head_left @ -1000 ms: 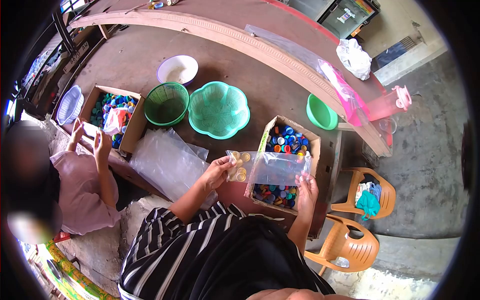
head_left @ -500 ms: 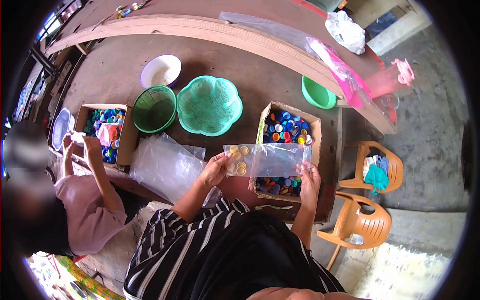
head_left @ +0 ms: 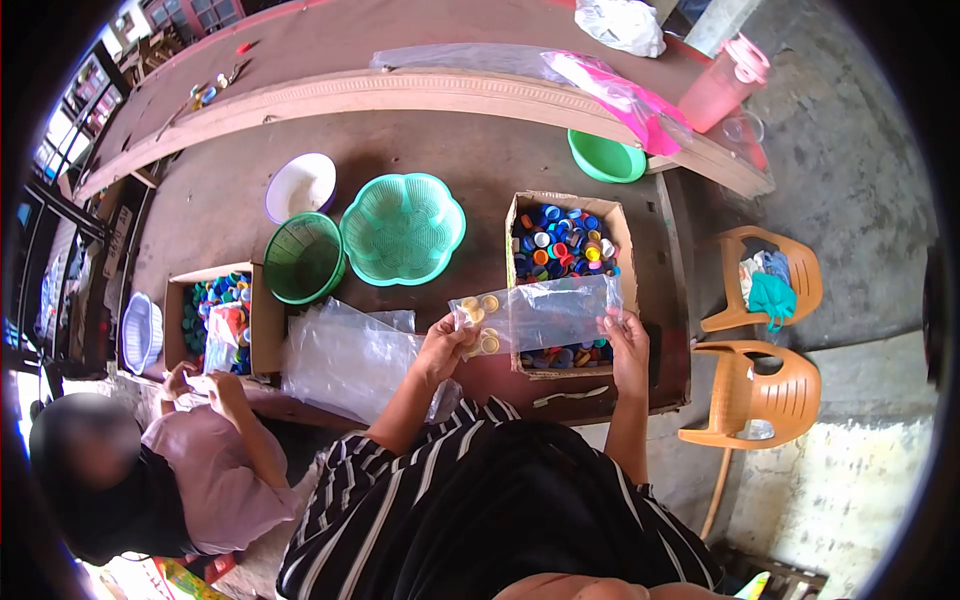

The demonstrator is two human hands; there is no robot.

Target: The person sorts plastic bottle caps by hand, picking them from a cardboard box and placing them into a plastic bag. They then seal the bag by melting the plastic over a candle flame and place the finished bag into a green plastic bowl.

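Stretched between my two hands is a clear plastic bag (head_left: 565, 312), with several yellow bottle caps (head_left: 489, 303) gathered at its left end. My left hand (head_left: 447, 348) pinches the end where the caps lie. At the opposite end, my right hand (head_left: 627, 340) grips the bag's edge between thumb and fingers. Behind and below the bag stands a cardboard box (head_left: 629, 240) full of mixed bottle caps (head_left: 563, 245), blue, red, white and yellow among them. The bag hides part of the box. Flat clear bags (head_left: 350, 360) lie to the left of my left hand.
A green flower-shaped basket (head_left: 403, 230), a dark green basket (head_left: 304, 258) and a white bowl (head_left: 301, 187) stand at the back. On the left, a co-worker (head_left: 215, 470) sits by another box of caps (head_left: 262, 320). A wooden beam (head_left: 430, 92) crosses the table; orange chairs (head_left: 765, 395) stand right.
My view has shifted, so the table appears moved. Both hands still hold the bag stretched, with the caps at its left end. The co-worker's hands are lower, nearer the table edge.
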